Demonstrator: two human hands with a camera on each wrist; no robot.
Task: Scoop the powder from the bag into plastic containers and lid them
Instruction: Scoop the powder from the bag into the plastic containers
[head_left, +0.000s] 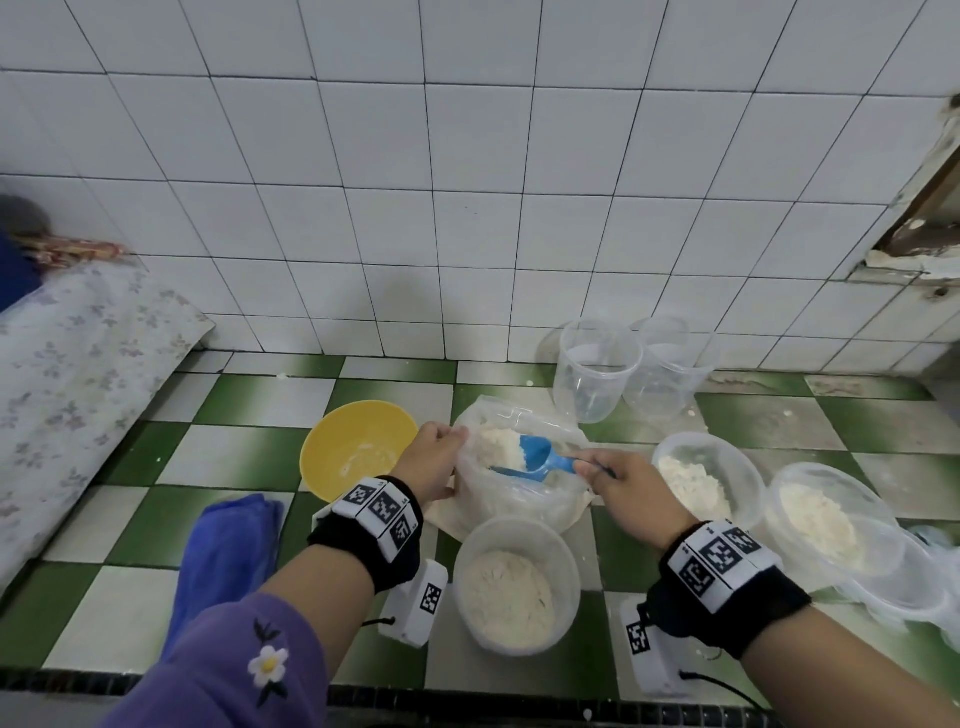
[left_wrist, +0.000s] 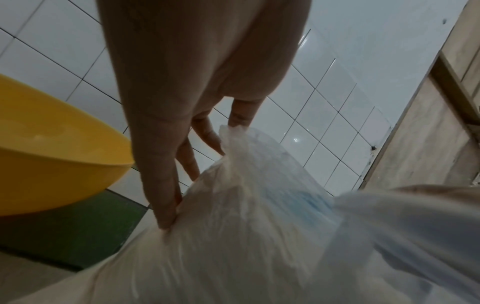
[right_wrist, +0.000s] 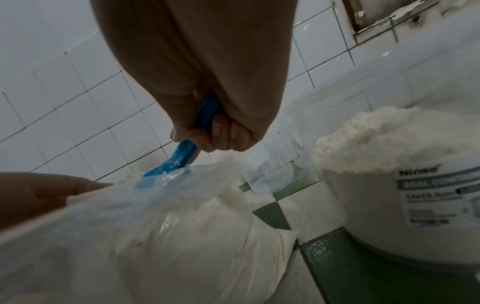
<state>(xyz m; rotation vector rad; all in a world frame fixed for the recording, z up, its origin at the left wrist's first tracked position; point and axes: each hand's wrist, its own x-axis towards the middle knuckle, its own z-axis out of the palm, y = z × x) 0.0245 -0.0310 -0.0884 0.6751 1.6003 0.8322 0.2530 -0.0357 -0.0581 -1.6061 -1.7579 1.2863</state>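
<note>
Holding the rim of the bag (head_left: 511, 488) open, your left hand (head_left: 434, 460) is pinching the bunched plastic at its left edge, thumb and fingers curled round the film, with the yellow bowl (head_left: 358, 447) sitting just beyond that hand on the checked counter (head_left: 249, 457). Moving right, the bag is standing between your two hands with its mouth facing up, and the powder (head_left: 498, 444) is showing inside. The blue scoop (head_left: 537, 457) is lying in that mouth with its long axis running left to right, bowl toward your left hand and handle toward your right. Your right hand (head_left: 631, 491) is wrapping its fingers tightly round the handle, so it is the nearer hand for the lift. The container in front (head_left: 517, 584) is waiting just below the bag, partly filled; two more filled containers (head_left: 706, 483) are sitting to the right and two empty ones (head_left: 597, 369) behind. In the right wrist view a container's label (right_wrist: 439, 191) is reading "Ninso"; the smaller print is too blurred to read.
</note>
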